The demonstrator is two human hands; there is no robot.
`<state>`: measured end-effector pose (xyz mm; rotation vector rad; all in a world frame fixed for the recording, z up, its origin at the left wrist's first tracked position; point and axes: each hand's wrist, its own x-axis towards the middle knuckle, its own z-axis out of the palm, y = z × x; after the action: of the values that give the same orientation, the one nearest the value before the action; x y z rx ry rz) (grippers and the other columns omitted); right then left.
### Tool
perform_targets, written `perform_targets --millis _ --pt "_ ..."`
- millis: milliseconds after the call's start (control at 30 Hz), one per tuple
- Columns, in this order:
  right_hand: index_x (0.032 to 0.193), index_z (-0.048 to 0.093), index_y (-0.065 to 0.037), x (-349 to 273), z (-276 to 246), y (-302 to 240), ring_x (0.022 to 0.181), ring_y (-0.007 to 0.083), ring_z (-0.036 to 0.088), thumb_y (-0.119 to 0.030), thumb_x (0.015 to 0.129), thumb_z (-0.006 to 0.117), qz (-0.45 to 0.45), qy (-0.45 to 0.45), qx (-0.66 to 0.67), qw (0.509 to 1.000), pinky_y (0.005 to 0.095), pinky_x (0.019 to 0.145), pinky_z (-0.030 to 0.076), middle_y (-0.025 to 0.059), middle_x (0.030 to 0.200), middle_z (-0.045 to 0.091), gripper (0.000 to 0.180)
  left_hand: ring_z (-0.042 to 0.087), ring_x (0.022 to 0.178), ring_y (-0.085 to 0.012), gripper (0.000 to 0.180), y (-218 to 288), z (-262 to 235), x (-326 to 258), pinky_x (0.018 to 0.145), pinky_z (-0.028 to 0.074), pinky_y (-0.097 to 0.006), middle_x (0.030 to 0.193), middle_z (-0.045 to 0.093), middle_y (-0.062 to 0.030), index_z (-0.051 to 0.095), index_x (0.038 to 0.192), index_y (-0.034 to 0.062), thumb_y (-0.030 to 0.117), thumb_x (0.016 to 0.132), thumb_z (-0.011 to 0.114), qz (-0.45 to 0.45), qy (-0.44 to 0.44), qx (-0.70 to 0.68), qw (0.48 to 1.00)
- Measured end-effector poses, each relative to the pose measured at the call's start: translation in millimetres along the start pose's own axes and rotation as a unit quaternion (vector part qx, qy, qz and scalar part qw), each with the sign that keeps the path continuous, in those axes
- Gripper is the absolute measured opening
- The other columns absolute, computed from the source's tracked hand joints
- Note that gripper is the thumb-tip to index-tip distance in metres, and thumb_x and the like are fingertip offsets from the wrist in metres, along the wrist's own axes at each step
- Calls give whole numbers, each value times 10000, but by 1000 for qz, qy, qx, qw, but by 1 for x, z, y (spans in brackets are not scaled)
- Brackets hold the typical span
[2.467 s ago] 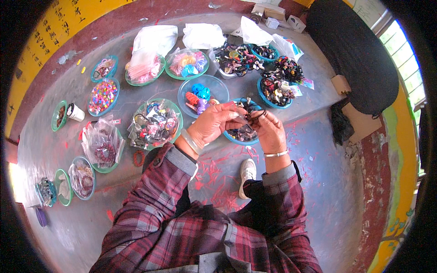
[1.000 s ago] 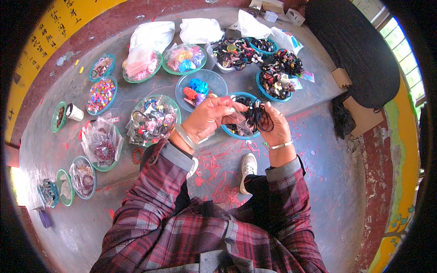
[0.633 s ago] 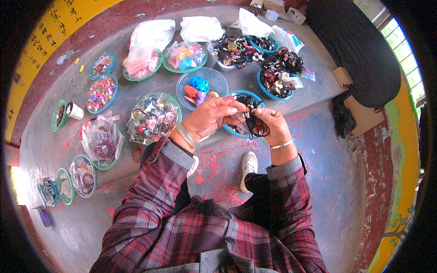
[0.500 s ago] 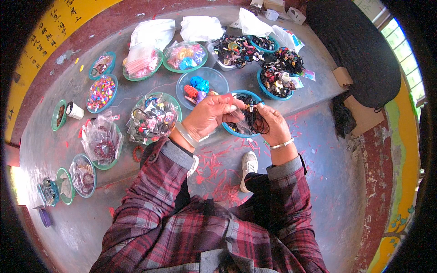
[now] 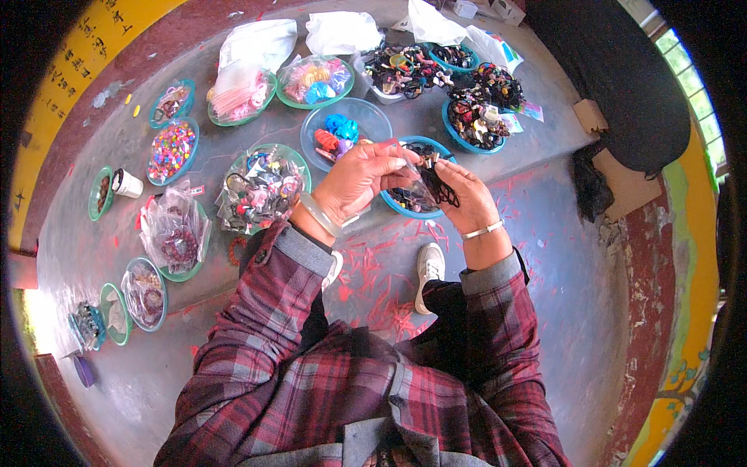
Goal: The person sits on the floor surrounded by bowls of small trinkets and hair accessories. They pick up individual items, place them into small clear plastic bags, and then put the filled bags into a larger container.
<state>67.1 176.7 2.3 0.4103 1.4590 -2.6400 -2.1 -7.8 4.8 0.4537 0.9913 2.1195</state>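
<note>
Pinched in my left hand point(image 5: 352, 185) is a small clear plastic bag point(image 5: 419, 187) with a reddish top edge. Black elastic hair ties point(image 5: 446, 192) hang from the closed fingers of my right hand point(image 5: 470, 201), right beside the bag. Whether any of them are inside the bag, I cannot tell. Both hands are above a blue basket point(image 5: 414, 215) of dark hair ties, which they partly cover. Beyond my left hand stands a translucent blue bowl point(image 5: 372, 109) with blue and red bunched pieces. A green basket point(image 5: 306, 167) of bagged hair accessories is to its left.
More baskets line the grey ledge, including one of colourful beads point(image 5: 172, 149) and a blue one point(image 5: 476, 148) heaped with hair ties. White bags point(image 5: 342, 33) lie at the back. Red scraps point(image 5: 366, 272) litter the floor around my shoes point(image 5: 429, 268). A black-covered bulk point(image 5: 615, 78) stands far right.
My right hand has tilted inward, and the hair ties have come closer to the bag. My left hand still pinches the bag in nearly the same place. The view has shifted slightly.
</note>
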Motion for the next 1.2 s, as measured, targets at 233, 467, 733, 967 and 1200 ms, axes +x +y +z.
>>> perform_targets --millis 233,467,733,967,1200 --pt "1037 557 5 -4 7 -1 799 171 592 -107 874 490 27 -11 86 996 286 670 503 91 966 602 209 601 887 -197 79 -2 -3 0 802 509 -304 1047 575 -145 513 923 29 73 861 492 -5 8 -19 1000" --pt "1057 546 -6 1 -16 -12 690 156 554 -76 883 457 38 -69 118 990 246 606 492 86 891 595 207 618 823 -180 118 2 -7 1 730 522 -280 1000 596 -132 538 934 18 105 861 507 1 38 -13 999" --pt "1005 569 -25 -5 -14 -19 599 146 556 -98 874 496 -4 -5 98 995 225 532 484 97 829 602 167 615 790 -156 221 -8 -10 1 689 508 -262 901 621 -82 570 989 -7 163 864 506 -51 114 123 985" --pt "937 603 -24 -11 -6 -25 608 141 583 -96 857 528 -31 20 21 999 247 528 496 65 809 614 131 614 802 -159 224 -7 -10 2 696 508 -255 906 623 -86 573 981 -6 172 864 506 -45 113 128 984" --pt "904 617 -21 -10 -17 -23 604 131 581 -49 819 571 -71 41 9 997 229 541 488 43 778 624 101 613 820 -173 234 16 -33 5 704 505 -241 898 625 -118 571 969 -25 168 856 504 5 137 -106 985"
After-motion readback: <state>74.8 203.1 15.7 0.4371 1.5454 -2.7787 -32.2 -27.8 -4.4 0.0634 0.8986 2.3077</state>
